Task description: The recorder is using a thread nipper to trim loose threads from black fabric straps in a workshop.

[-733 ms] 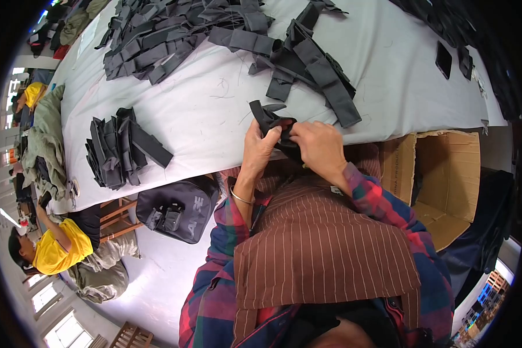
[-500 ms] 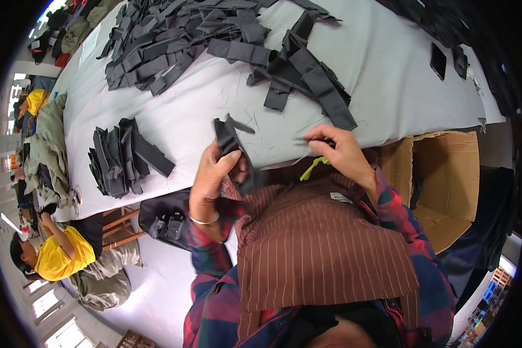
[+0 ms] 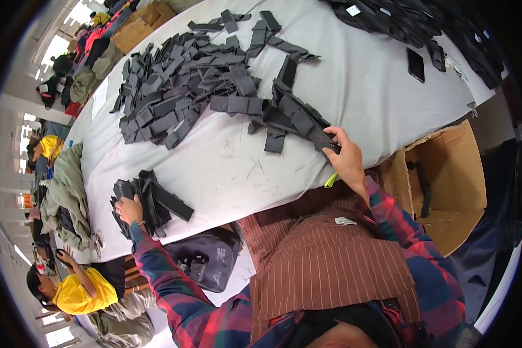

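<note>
My left hand (image 3: pixel 130 210) is at the small stack of folded dark grey fabric strips (image 3: pixel 154 200) near the table's left front edge. Its fingers are closed on a dark fabric strip at the top left of that stack. Farther right, my right hand (image 3: pixel 348 161) pinches the near end of a chain of dark fabric strips (image 3: pixel 300 120). Whether a small tool is also tucked in these fingers I cannot make out. A large loose heap of similar strips (image 3: pixel 185 81) spreads over the table beyond both hands.
The table (image 3: pixel 214 168) has a pale cloth. An open cardboard box (image 3: pixel 455 174) stands at its right front, by a yellow-green strip (image 3: pixel 331 180). A phone (image 3: pixel 415 65) and dark garments (image 3: pixel 388 23) lie far right. A black bag (image 3: pixel 214 264) sits below; a person in yellow (image 3: pixel 84 293) works at left.
My left hand has moved left with a dark strip to the small stack. My right hand has reached forward and taken the end of the strip chain. The view has shifted.
</note>
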`<state>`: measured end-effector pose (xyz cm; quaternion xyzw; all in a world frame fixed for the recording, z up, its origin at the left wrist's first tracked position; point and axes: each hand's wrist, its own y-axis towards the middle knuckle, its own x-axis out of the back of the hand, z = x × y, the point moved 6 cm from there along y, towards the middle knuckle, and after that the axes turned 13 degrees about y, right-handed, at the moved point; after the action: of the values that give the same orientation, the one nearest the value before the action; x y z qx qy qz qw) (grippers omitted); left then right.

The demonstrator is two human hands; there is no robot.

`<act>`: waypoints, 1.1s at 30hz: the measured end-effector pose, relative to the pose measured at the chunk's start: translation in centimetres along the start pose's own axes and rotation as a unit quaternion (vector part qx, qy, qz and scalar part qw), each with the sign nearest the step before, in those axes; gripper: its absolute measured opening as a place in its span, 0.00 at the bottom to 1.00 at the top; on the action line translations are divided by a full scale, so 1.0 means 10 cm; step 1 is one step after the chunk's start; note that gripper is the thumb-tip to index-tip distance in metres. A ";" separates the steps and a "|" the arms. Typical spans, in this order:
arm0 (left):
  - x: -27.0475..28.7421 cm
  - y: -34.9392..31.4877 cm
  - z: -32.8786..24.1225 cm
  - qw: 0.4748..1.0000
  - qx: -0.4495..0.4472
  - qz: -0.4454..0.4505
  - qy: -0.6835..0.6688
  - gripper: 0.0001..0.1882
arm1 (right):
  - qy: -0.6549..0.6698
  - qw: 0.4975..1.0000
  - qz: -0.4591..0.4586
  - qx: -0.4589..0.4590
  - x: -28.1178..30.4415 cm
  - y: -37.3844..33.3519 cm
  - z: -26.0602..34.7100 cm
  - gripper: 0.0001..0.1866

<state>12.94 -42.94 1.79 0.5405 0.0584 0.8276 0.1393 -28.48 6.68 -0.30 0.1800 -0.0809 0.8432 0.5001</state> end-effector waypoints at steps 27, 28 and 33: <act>1.69 -3.03 -3.33 0.320 -0.200 0.539 -0.753 0.13 | -0.139 0.932 0.000 0.335 -0.02 0.30 0.69 0.10; 1.70 -3.03 -3.32 0.323 -0.201 0.536 -0.754 0.13 | -0.136 0.932 -0.001 0.337 -0.05 0.38 0.69 0.10; 1.70 -3.06 -3.28 0.316 -0.170 0.540 -0.761 0.16 | -0.192 0.904 0.047 0.380 -0.35 0.58 0.69 0.06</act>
<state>-18.25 -6.94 -4.23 0.8086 -0.5205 -0.0648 -0.2664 -30.47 -1.13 4.99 0.5109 0.1423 0.7817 0.3281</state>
